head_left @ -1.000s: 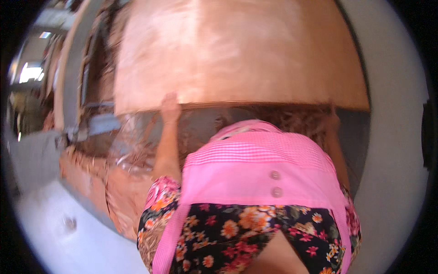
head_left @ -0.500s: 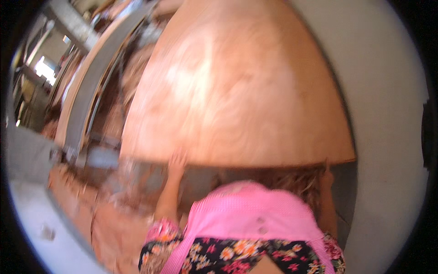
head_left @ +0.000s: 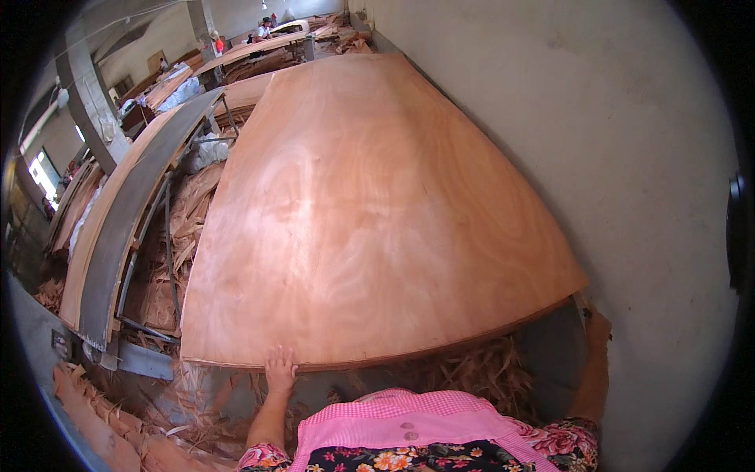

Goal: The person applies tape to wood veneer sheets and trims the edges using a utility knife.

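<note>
A broad sheet of reddish-brown wood veneer [head_left: 377, 212] lies before me, on what looks like a stack of such sheets, its far end narrowing toward the back. My left hand [head_left: 281, 370] rests flat on the near edge, left of the middle, fingers spread over the wood. Beyond the near right corner, close to the wall, my right hand [head_left: 598, 325] is closed around something small with a dark part. A pale, thin piece sticks up from it toward the corner; its kind is too small to make out.
A pale wall [head_left: 629, 157] runs along the right side. On the left stands a long narrow bench [head_left: 126, 212] with a dark grey strip and metal legs. Veneer scraps [head_left: 472, 374] litter the floor. Farther back are a pillar [head_left: 90, 94], more stacks and a person [head_left: 263, 31].
My view has tilted up, showing more of the room. My right hand has moved from the near edge out past the right corner. The left hand stays on the edge.
</note>
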A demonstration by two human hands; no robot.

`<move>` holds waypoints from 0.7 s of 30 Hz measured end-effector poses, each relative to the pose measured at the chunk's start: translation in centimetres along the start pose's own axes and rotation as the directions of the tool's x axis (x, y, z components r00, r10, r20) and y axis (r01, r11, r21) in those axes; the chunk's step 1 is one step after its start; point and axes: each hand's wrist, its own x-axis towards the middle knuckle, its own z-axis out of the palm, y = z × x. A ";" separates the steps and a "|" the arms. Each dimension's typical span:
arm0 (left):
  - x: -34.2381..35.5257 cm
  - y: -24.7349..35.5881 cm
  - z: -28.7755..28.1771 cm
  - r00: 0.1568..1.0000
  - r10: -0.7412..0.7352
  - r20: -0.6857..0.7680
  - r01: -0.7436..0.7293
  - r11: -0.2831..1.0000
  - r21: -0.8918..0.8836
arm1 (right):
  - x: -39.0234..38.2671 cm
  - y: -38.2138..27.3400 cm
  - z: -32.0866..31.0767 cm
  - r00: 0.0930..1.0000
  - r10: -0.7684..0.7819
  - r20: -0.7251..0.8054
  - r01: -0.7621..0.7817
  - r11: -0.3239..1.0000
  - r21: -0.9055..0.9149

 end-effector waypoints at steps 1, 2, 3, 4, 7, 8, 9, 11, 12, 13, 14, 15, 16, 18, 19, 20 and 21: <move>-0.1 -0.1 -0.1 1.000 0.010 -0.010 -0.011 1.000 -0.010 | -0.5 0.3 -0.5 1.000 0.017 -0.010 -0.017 1.000 -0.007; -0.1 -0.2 -0.2 1.000 0.005 0.000 -0.005 1.000 -0.018 | -1.1 0.6 -1.0 0.999 0.041 -0.009 -0.041 0.999 -0.032; -0.2 -0.2 -0.3 1.000 0.021 -0.021 -0.022 0.999 -0.029 | -1.8 0.8 -1.3 0.996 0.086 0.025 -0.085 0.995 -0.045; -0.2 -0.3 -0.3 0.999 0.021 -0.033 -0.022 0.999 -0.033 | -2.6 0.9 -1.7 0.988 0.141 0.061 -0.137 0.988 -0.069; -0.2 -0.5 -0.3 1.000 0.008 -0.027 -0.009 0.999 -0.037 | -5.1 1.4 -3.0 0.985 0.169 0.037 -0.163 0.978 -0.130; -0.2 -0.5 -0.2 0.999 0.017 -0.028 -0.018 0.999 -0.036 | -5.7 1.7 -3.7 0.988 0.155 0.010 -0.152 0.978 -0.144; -0.2 -0.5 -0.1 1.000 -0.001 -0.007 0.000 0.999 -0.046 | -6.3 2.1 -4.6 0.992 0.127 -0.016 -0.128 0.980 -0.150; -0.1 -0.5 0.2 1.000 -0.016 -0.009 0.015 0.998 -0.053 | -7.0 3.2 -6.5 0.995 0.038 -0.089 -0.052 0.987 -0.153; 0.0 -0.4 0.3 1.000 -0.012 0.006 0.013 0.998 -0.056 | -7.2 3.7 -7.5 0.992 0.080 -0.095 -0.093 0.985 -0.146; -0.1 -0.3 0.4 1.000 -0.016 -0.002 0.016 0.999 -0.043 | -7.3 4.1 -8.2 0.989 0.089 -0.120 -0.104 0.986 -0.130; -0.1 -0.2 0.5 0.999 -0.037 0.029 0.038 0.999 -0.023 | -7.1 4.1 -8.7 0.982 0.136 -0.133 -0.153 0.981 -0.123; -0.1 -0.1 0.5 1.000 -0.027 -0.013 0.027 0.999 -0.029 | -6.9 3.8 -8.8 0.977 0.190 -0.095 -0.206 0.957 -0.206; -0.1 0.0 0.6 0.999 -0.038 -0.022 0.037 0.999 -0.033 | -6.6 3.0 -8.5 0.987 0.126 -0.096 -0.135 0.987 -0.092; -0.3 0.3 0.6 0.997 -0.059 -0.042 0.057 0.998 -0.041 | -5.9 -0.2 -6.4 0.990 0.042 -0.134 -0.030 0.996 0.089; -0.2 0.5 0.5 0.997 -0.060 -0.048 0.058 0.997 -0.044 | -5.2 -3.0 -4.5 0.998 0.031 -0.060 -0.019 0.982 0.187; -0.2 0.6 0.4 0.997 -0.051 -0.058 0.048 0.998 -0.051 | -4.7 -6.0 -2.7 0.997 0.039 0.069 -0.057 0.961 0.271; -0.2 0.8 0.3 0.997 -0.059 -0.050 0.057 0.997 -0.050 | -4.8 -9.2 -0.9 0.972 0.102 0.210 -0.183 0.892 0.413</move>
